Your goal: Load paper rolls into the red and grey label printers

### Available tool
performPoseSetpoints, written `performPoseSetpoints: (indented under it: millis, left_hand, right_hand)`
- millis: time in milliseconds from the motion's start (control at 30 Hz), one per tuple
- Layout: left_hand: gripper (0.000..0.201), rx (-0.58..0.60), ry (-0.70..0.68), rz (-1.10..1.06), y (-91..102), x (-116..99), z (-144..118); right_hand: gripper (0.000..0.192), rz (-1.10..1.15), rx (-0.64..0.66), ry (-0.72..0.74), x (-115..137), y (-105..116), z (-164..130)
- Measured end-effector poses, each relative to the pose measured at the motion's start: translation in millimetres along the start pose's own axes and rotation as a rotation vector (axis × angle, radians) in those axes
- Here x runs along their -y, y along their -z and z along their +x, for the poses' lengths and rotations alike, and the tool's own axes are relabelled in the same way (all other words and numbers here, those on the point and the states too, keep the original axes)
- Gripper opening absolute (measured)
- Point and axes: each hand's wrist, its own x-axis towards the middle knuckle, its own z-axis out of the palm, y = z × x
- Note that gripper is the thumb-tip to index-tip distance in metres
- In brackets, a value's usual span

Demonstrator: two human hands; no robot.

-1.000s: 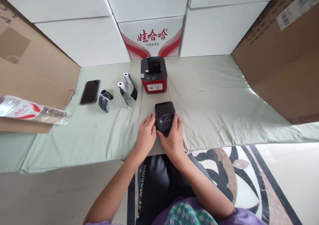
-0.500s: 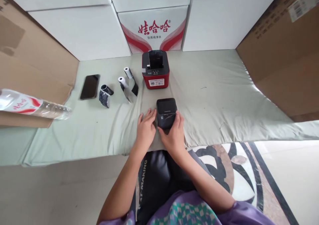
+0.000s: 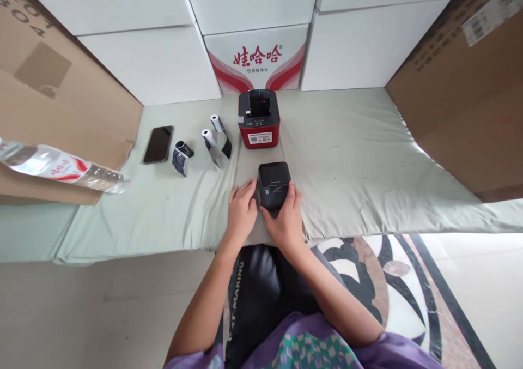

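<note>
A small black printer point(image 3: 273, 181) stands on the pale green cloth point(image 3: 359, 156) near its front edge. My right hand point(image 3: 286, 219) grips the printer's near right side, fingers wrapped on its front. My left hand point(image 3: 242, 210) lies flat on the cloth just left of the printer, fingers spread and touching its side. Behind it stands a red and black printer point(image 3: 259, 119) with its top lid open. Two white paper rolls point(image 3: 209, 137) with dark wrapping lie left of the red printer.
A black phone point(image 3: 158, 144) and a dark-wrapped roll point(image 3: 180, 155) lie at the left. A plastic water bottle point(image 3: 61, 166) rests on a cardboard sheet point(image 3: 49, 96). White boxes point(image 3: 257, 58) form the back wall; a large cardboard box point(image 3: 461, 96) stands right.
My left hand has come off the black printer's side and now rests flat on the cloth beside it. My right hand keeps its hold. The view shifted slightly.
</note>
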Motion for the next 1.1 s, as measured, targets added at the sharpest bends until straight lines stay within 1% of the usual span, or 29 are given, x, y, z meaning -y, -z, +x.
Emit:
performPoseSetpoints:
  millis: [100,233,333,467,667,867,967,1100]
  left_hand:
    - [0.060,-0.009,-0.013,-0.067,2.8,0.2,0.8]
    - [0.055,-0.056,-0.018,-0.137,6.2,-0.2,0.7]
    - [0.055,-0.068,-0.031,-0.130,5.9,0.3,1.4]
    - [0.059,-0.052,-0.055,-0.114,3.9,0.6,3.5]
    - [0.060,-0.044,-0.038,-0.085,2.0,3.0,4.3]
    - [0.063,-0.042,-0.042,-0.083,1.1,7.6,6.7]
    - [0.064,-0.033,-0.039,-0.075,1.2,6.4,7.4]
    - [0.063,-0.060,-0.019,-0.095,1.4,3.0,6.6]
  right_hand:
    - [0.101,0.001,-0.003,0.000,-0.5,-0.1,0.0]
    - [0.101,0.009,0.004,0.001,-0.6,0.9,-0.2]
    - [0.101,0.018,0.004,0.001,-0.2,1.3,-0.3]
    - [0.101,0.022,0.000,0.011,-0.7,0.8,-0.5]
    - [0.106,0.028,-0.004,0.007,-3.5,0.6,-0.3]
    - [0.102,0.023,-0.004,0.001,-4.1,1.2,0.1]
    - [0.101,0.025,-0.009,-0.005,-4.1,0.3,0.2]
    - [0.102,0.008,0.001,0.003,-3.6,-0.8,0.0]
